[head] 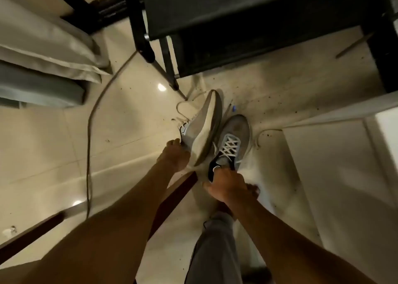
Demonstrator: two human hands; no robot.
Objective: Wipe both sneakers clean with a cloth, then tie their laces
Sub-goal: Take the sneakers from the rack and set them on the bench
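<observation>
Left hand (175, 154) gripped collar of tipped sneaker (204, 128), which lay on its side, sole showing, loose lace (183, 106) trailing over floor (129, 133). Right hand (228, 185) curled round heel of upright sneaker (233, 141), pressed against tipped one. No cloth in shot. My take: lift by heels, keep laces from snagging, wipe soles first.

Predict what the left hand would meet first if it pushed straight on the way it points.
The tipped sneaker that the left hand grips lies straight ahead; beyond it, probably the black furniture, though depth is unclear.
</observation>
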